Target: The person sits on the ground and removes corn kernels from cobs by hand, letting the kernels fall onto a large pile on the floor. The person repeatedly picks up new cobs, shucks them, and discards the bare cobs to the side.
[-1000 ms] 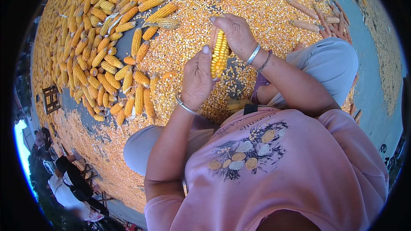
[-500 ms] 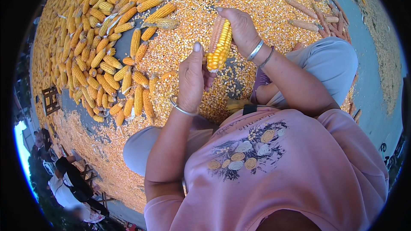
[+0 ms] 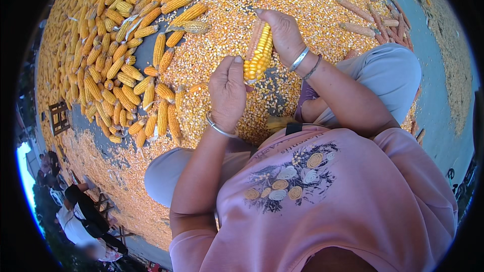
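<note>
A partly shelled corn cob (image 3: 259, 53), with bright yellow kernels beside a bare pinkish strip, is held upright at a slight tilt in the centre. My right hand (image 3: 279, 39) is closed round its upper part, thumb at the top. My left hand (image 3: 225, 88) is closed at the cob's lower end, thumb bent; its fingertips are mostly hidden. Loose kernels (image 3: 302, 5) lie thickly beneath and around both hands, and unshelled yellow cobs (image 3: 116, 65) are heaped to the left.
Bare cobs (image 3: 355, 10) lie at the upper right, near my bent knees. A dark slatted wooden frame (image 3: 59, 117) stands at the left. People in white and dark clothes (image 3: 75, 221) are at the lower left. A bluish-grey ground strip (image 3: 436, 95) runs along the right.
My right hand and the cob have risen slightly, showing more of the bare strip. My left hand has shifted a little left; its thumb lifted, then bent back down.
</note>
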Demonstrator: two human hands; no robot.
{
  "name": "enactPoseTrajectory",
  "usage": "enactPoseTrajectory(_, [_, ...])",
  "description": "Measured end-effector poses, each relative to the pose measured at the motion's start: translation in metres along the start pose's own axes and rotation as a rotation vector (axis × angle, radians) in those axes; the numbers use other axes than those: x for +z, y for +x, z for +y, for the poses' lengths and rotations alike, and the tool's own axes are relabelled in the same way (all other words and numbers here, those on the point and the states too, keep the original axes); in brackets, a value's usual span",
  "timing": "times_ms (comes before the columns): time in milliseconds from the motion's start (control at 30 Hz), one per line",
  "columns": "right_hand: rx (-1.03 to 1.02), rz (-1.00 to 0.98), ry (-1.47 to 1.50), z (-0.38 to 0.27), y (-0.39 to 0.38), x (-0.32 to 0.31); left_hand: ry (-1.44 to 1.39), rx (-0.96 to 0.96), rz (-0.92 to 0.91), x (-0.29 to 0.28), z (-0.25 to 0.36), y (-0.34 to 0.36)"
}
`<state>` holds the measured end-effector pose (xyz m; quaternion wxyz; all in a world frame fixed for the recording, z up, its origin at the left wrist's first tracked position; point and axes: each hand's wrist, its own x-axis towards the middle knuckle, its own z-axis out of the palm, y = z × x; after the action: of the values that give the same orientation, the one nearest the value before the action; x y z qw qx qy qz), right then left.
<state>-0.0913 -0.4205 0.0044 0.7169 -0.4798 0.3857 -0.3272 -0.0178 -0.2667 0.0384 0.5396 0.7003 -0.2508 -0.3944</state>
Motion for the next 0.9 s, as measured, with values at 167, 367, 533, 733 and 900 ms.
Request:
enactPoseTrajectory(167, [-0.016,-0.003,0.011,-0.003,0.0,0.0,0.21,0.094,0.055,-0.006,-0.006,0.005])
enactPoseTrajectory(367, [0.007,-0.001,-0.005,-0.004,-0.004,0.001,0.025,-0.079,-0.183,0.004,0.01,-0.007])
enactPoseTrajectory(533, [0.009,-0.013,-0.053,0.001,-0.003,0.001,0.075,-0.055,-0.148,-0.002,-0.004,-0.005])
enactPoseTrajectory(733, [0.07,0.01,0.061,-0.002,-0.006,0.007,-0.112,-0.148,-0.089,0.002,-0.001,-0.006])
enactPoseTrajectory(900, [0.246,-0.042,0.142,-0.01,-0.005,-0.001,-0.28,-0.192,-0.081,0.002,0.008,-0.005])
